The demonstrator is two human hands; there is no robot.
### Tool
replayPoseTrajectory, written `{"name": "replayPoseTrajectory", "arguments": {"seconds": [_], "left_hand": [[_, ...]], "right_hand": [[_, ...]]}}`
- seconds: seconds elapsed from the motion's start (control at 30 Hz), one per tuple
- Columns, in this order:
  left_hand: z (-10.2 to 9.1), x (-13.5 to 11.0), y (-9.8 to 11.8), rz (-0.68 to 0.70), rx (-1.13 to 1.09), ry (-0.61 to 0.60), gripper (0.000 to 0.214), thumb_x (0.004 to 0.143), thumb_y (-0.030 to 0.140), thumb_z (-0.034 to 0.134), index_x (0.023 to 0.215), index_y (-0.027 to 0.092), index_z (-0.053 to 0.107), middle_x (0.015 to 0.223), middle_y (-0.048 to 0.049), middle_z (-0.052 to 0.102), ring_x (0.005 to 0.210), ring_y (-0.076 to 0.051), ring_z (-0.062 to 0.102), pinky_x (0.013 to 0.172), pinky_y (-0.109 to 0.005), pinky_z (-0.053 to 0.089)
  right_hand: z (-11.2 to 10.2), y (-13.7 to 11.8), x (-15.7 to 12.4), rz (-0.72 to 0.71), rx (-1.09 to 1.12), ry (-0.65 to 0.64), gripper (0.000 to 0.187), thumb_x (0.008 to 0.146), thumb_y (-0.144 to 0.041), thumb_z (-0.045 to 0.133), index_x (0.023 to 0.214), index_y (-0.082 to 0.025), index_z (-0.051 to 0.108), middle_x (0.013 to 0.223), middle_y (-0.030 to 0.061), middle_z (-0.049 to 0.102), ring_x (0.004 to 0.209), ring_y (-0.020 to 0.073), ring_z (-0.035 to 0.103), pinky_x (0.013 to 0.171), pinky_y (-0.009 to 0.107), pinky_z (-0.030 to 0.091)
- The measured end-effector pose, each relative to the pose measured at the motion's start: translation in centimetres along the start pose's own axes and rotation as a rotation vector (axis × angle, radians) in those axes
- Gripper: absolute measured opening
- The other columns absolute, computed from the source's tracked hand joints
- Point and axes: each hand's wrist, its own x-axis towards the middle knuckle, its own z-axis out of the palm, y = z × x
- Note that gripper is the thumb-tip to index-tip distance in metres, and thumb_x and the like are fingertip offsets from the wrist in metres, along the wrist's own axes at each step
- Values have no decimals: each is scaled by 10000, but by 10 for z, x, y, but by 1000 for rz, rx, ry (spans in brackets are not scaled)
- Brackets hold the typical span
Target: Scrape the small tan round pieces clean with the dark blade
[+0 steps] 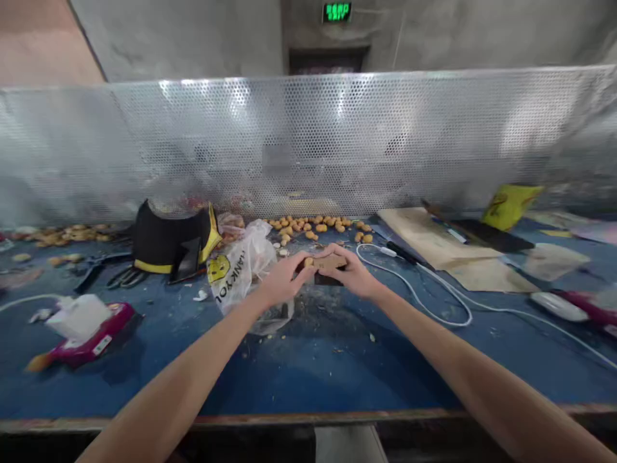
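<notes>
Both my hands meet over the middle of the blue table (308,360). My left hand (284,280) and my right hand (351,273) are closed on a small brown block (328,263) with a dark underside, held just above the tabletop. A small orange-yellow piece (309,262) sits at the block's left end by my left fingertips. Several more such pieces (313,226) lie scattered beyond the block. A crumpled clear plastic bag with a yellow smiley face (238,267) lies right beside my left hand.
A black and yellow pouch (168,243) and scissors (123,276) lie at the left, with a tissue pack (84,325) nearer. A white cable (434,296) runs right. Cardboard sheets (434,241) and a yellow bag (508,204) sit by the perforated metal screen (308,141).
</notes>
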Motion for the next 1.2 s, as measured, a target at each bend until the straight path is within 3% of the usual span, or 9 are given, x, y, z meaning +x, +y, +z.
{"name": "replayPoseTrajectory", "arguments": {"seconds": [0.17,0.4,0.47,0.6,0.77,0.87,0.97,1.13,1.2], "left_hand": [[3,1,-2,-79,-198,-18,405,985,529,360,822,180,485,680,5,482,609,-129,454,593,-269,332],[6,3,-8,-337,-677,-195,433,936,589,425,825,177,498,658,33,333,553,-104,351,536,-257,318],[6,2,-5,-298,-601,-163,419,945,571,420,836,176,507,663,28,361,569,-108,379,554,-258,338],[4,1,2,-142,-238,-74,373,977,501,398,840,175,518,705,-4,519,643,-137,509,651,-281,405],[3,0,1,-1,151,2,335,968,436,432,1124,159,536,938,-94,646,820,-218,601,740,-334,448],[2,0,0,18,221,30,346,960,417,444,1162,150,531,969,-111,643,852,-236,608,763,-356,459],[-1,1,1,-83,17,-34,334,959,465,434,1050,165,551,805,-49,610,705,-187,600,693,-327,472],[-5,1,-2,-290,-571,-310,384,926,553,452,824,185,488,655,31,431,565,-114,500,639,-298,513],[-6,1,-3,-318,-608,-364,391,924,558,451,805,186,477,634,41,402,546,-106,480,634,-297,512]], "right_hand": [[-1,3,0,-14,13,1,279,842,-383,693,1024,-186,615,894,30,600,834,172,571,765,301,463],[0,7,-1,43,-69,-33,282,812,-391,713,981,-184,622,906,28,630,853,180,586,801,318,467],[-1,9,-1,36,-45,-33,271,846,-397,674,1001,-182,621,925,36,639,867,183,587,808,317,466],[-4,17,0,83,-6,19,316,943,-455,499,899,-167,621,861,34,633,804,168,585,762,296,475],[0,23,0,328,137,72,406,883,-564,541,891,-163,601,730,22,631,618,161,594,561,277,501],[4,20,0,396,264,64,427,864,-590,555,925,-168,572,649,-1,601,477,136,543,459,273,483],[5,15,-1,349,211,63,397,866,-562,567,937,-172,580,708,8,624,535,144,572,508,280,505],[4,16,-2,162,-52,70,324,890,-486,556,881,-166,610,821,28,642,756,177,597,710,303,508],[4,18,-2,136,-77,69,320,893,-474,549,868,-161,615,841,33,644,789,182,594,747,312,501]]}}
